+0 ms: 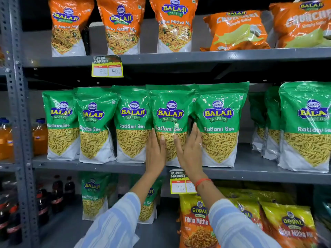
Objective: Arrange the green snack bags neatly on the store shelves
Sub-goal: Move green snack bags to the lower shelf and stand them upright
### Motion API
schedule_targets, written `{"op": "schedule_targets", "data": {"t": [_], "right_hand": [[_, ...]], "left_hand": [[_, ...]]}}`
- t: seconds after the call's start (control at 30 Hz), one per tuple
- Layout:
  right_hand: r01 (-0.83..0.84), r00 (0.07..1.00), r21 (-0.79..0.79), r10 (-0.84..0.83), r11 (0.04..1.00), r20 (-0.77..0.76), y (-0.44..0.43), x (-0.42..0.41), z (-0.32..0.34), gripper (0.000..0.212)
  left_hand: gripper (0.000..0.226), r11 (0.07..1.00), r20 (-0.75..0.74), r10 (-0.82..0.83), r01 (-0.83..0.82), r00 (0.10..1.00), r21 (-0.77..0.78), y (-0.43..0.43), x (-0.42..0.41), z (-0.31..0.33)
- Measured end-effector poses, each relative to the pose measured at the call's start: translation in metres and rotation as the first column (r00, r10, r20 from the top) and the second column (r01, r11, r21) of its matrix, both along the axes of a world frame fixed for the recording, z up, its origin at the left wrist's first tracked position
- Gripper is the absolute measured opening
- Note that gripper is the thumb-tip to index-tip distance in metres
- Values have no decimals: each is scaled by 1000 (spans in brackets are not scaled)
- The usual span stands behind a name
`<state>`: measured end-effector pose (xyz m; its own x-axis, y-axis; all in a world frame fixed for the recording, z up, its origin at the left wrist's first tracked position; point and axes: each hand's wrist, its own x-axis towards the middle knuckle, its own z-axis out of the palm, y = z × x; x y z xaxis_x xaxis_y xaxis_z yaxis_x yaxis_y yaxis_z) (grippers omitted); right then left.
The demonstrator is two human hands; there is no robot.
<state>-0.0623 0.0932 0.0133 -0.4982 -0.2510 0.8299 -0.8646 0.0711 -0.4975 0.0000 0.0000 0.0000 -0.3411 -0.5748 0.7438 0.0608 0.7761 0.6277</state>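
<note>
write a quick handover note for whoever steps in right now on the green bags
Left hand and right hand: both flat and open against the sides of the fourth green Ratlami Sev bag, not gripping it.
Five such bags stand upright in a row on the grey metal middle shelf; more green bags stand farther right, past a gap.
Two more green bags stand on the shelf below.
Left: square up the fourth bag, close the gap.

Blue-and-white striped sleeves (114, 222), red thread band (202, 181) on right wrist

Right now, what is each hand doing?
Left hand: open, flat against the green bag.
Right hand: open, flat against the same bag.
</note>
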Motion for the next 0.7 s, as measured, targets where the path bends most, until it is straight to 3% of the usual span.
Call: {"op": "schedule_targets", "data": {"t": [0.2,0.27,0.37,0.47,0.53,0.7], "right_hand": [[-179,956,195,124,964,266,-4,-19,-16,80],[-212,948,192,154,958,279,-4,-21,-15,76],[-261,933,153,209,953,292,0,-20,-13,72],[-307,920,107,266,946,286,11,-14,-15,71],[-356,905,81,323,931,276,21,-7,-16,58],[-465,861,6,450,885,238,36,18,-26,54]], "left_hand": [[98,979,-41,-40,48,998,200,-6,3,-10],[88,970,-12,-75,76,997,232,-5,6,-6],[55,953,-18,-167,166,986,255,-4,12,1],[47,931,-41,-240,242,970,273,-6,29,8],[37,890,-95,-337,350,937,291,-4,45,10],[48,840,-139,-424,445,895,311,-4,87,-1]]}}
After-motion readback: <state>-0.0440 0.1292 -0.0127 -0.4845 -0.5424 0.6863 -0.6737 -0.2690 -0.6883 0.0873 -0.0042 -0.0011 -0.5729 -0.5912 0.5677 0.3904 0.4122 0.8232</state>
